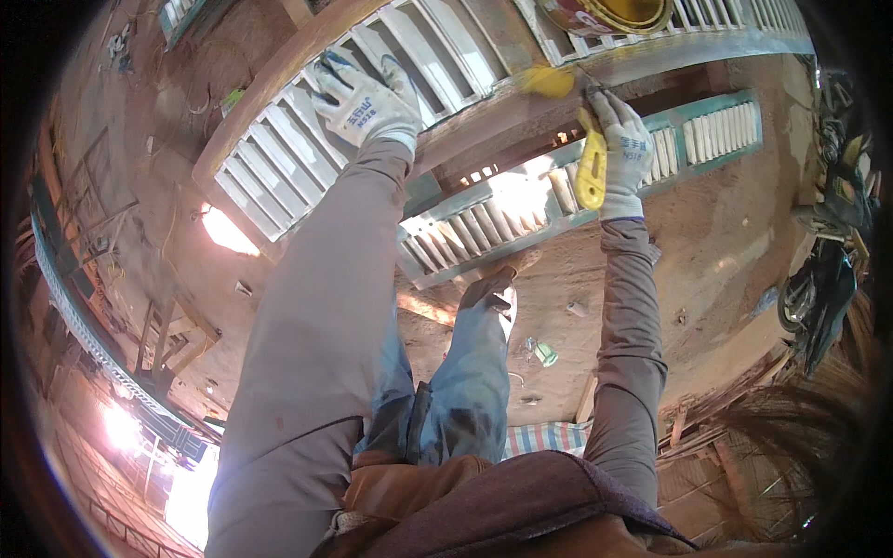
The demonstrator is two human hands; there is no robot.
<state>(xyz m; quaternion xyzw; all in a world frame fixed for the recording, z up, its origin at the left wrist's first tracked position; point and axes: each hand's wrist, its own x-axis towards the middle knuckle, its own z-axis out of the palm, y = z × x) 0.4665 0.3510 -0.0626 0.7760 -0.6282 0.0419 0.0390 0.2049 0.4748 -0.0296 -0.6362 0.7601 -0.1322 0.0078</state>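
Observation:
My left hand [367,104], in a pale work glove with darker fingertips, lies over the white slats [293,153] of a louvred wooden shutter; its fingers are spread and it holds nothing. My right hand [621,139], gloved alike, is closed on a scraper with a yellow handle [592,166]. The scraper's far end meets the shutter's bare wooden frame [493,113], where its blade is hard to make out. Left of that end sits a patch of yellow paste [547,82] on the frame. An open tin [609,17] with yellow stuff inside stands on the slats beyond, cut by the upper edge.
Below the worked shutter, a second louvred shutter with a green frame [558,226] lies lower down. Brown dirt ground [707,270] surrounds it, with a small green bottle [544,353] near my legs. A motorbike [809,298] stands at the right, and wooden pieces [167,339] at the left.

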